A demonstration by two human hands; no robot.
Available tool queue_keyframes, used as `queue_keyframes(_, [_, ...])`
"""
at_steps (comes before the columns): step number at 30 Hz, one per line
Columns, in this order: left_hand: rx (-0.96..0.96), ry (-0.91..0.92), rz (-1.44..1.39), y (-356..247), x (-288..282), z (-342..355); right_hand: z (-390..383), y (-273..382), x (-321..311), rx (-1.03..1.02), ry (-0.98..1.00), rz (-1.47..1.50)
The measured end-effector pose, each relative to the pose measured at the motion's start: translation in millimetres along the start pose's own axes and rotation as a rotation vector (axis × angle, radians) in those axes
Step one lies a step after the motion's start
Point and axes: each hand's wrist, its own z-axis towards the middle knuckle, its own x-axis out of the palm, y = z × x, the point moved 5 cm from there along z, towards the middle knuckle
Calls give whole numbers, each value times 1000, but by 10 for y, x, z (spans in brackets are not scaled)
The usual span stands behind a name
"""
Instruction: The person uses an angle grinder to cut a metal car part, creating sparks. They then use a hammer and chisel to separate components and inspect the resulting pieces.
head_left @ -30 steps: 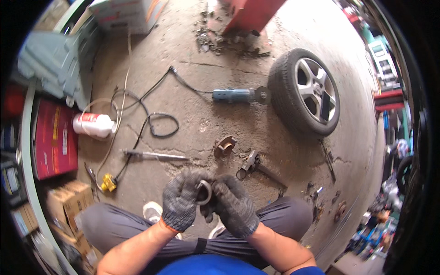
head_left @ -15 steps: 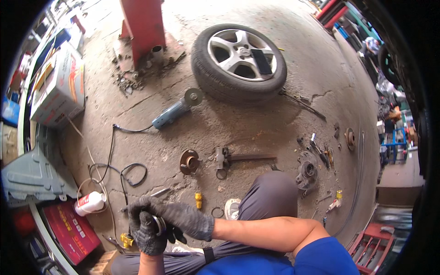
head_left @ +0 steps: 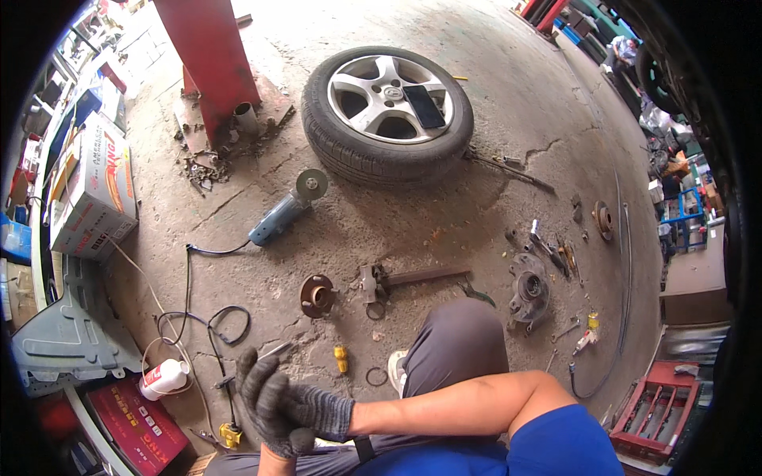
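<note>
My left hand [head_left: 266, 401], in a dark grey knit glove, is raised at the lower left with its fingers up and the thumb toward me. It is closed against my gloved right hand [head_left: 321, 408], whose fingers are hidden behind it. Whatever lies between the hands is out of sight. On the floor just beyond them is a thin metal rod [head_left: 275, 351]. To their right lie a yellow-bodied piece [head_left: 340, 359] and a thin dark ring [head_left: 376, 376]. Farther off sit a rusty wheel hub flange [head_left: 317, 297] and a metal bar with a block-like head [head_left: 425, 276].
A wheel [head_left: 389, 119] lies flat with a phone [head_left: 424, 107] on it. Nearby are an angle grinder [head_left: 278, 220] and a red post [head_left: 206, 63]. A steering knuckle [head_left: 527, 289] rests at right. At left are a white bottle [head_left: 165, 379] and a looped cable [head_left: 230, 324].
A metal ring-shaped part that showed between my hands is now hidden. My left fingers have straightened upward, and my right hand has slipped behind them. The view has shifted slightly.
</note>
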Motion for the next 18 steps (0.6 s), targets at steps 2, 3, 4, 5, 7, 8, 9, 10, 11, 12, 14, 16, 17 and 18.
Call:
queue_keyframes(2, [21, 31, -40, 26, 33, -65, -215, -209, -48, -43, 84, -88])
queue_keyframes(3, [-4, -9, -68, 45, 25, -99, -166, -109, 15, -86, 93, -175])
queue_keyframes(4, [-28, -54, -93, 61, -6, -147, -115, 51, 84, -130, 109, -264])
queue_keyframes(5, [-210, -175, -177, 242, -71, -373, -103, 222, 161, 25, 172, -596])
queue_keyframes(7, [-383, -285, -710, 592, -47, -611, -128, 517, 180, -112, 116, -650])
queue_keyframes(8, [-429, -379, -1147, 702, 16, -752, -151, 594, 187, -187, 95, -721])
queue_keyframes(9, [-437, -242, -1322, 515, 58, -400, -71, 695, 155, -99, 179, -675])
queue_keyframes(10, [-625, -242, -1474, 515, 70, -396, -67, 709, 160, -167, 185, -683])
queue_keyframes(11, [-669, -151, -1556, 434, 120, -342, -73, 698, 148, -228, 185, -701])
queue_keyframes(12, [-707, -78, -1615, 390, 127, -329, -54, 688, 176, -301, 208, -704])
queue_keyframes(14, [-542, -216, -1426, 648, -2, -559, -51, 640, 185, -132, 212, -678])
queue_keyframes(16, [-450, -384, -848, 548, -123, -583, -118, 513, 216, -11, 127, -592])
queue_keyframes(17, [-385, -340, -602, 473, -151, -548, -93, 361, 230, 123, 122, -503])
queue_keyframes(18, [-322, -290, -355, 377, -159, -468, -91, 241, 249, 63, 119, -473])
